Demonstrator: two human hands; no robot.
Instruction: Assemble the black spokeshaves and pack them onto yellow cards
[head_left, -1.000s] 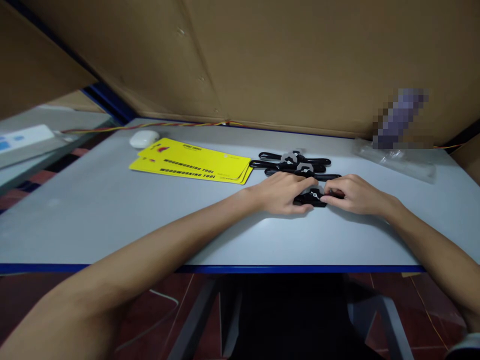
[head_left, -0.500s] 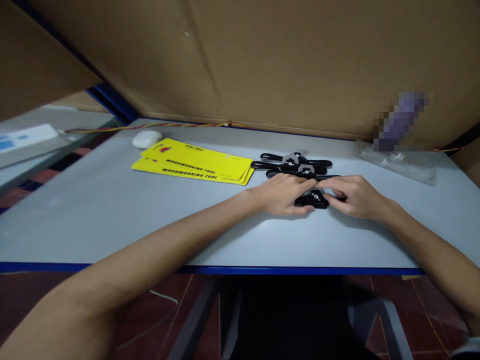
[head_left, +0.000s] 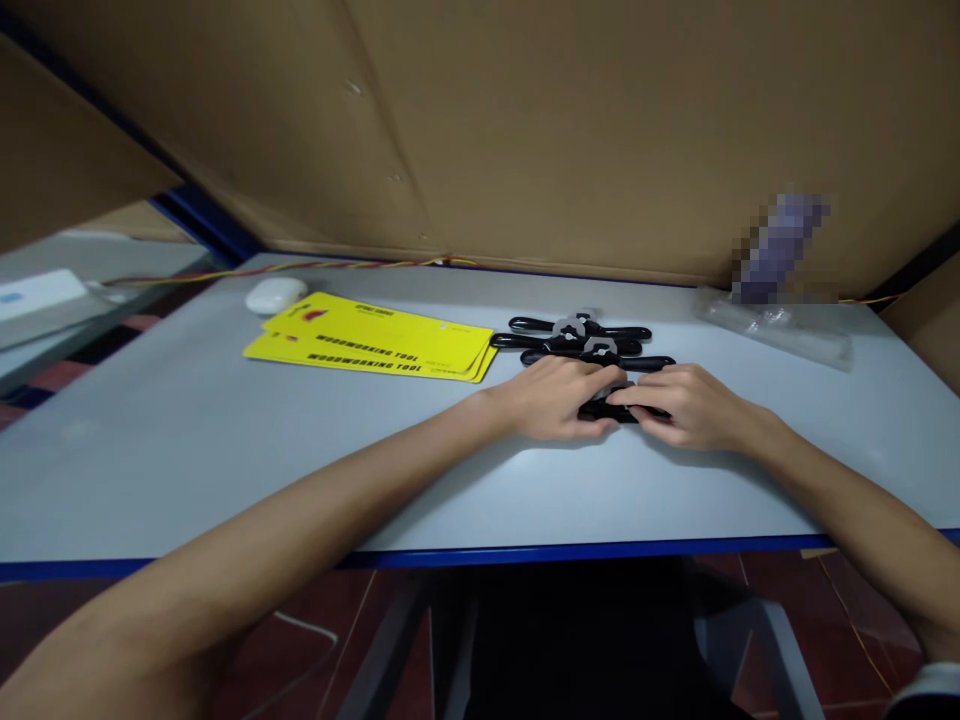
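Close to the near side of the table lies a black spokeshave [head_left: 598, 411] with a pale metal part at its middle, largely covered by both hands. My left hand [head_left: 555, 398] is closed around its left end, thumb along the near side. My right hand [head_left: 690, 405] has its fingers bent onto the middle and right end of the same spokeshave; exactly what the fingertips pinch is hidden. Just beyond my hands, several more black spokeshaves with pale rounded pieces lie one behind another, the nearest spokeshave [head_left: 651, 363] almost touching my fingers.
Left of the tools, yellow cards [head_left: 375, 340] printed "WOODWORKING TOOL" overlap. A white rounded case [head_left: 276, 295] sits behind them. A clear plastic bag [head_left: 795, 335] lies at the back right beside a blurred-out purple object [head_left: 780, 245]. A cardboard wall [head_left: 562, 130] closes the back.
My right hand has moved left over the spokeshave's middle, covering the part that showed before. My left hand keeps its place on the tool. The view has shifted slightly.
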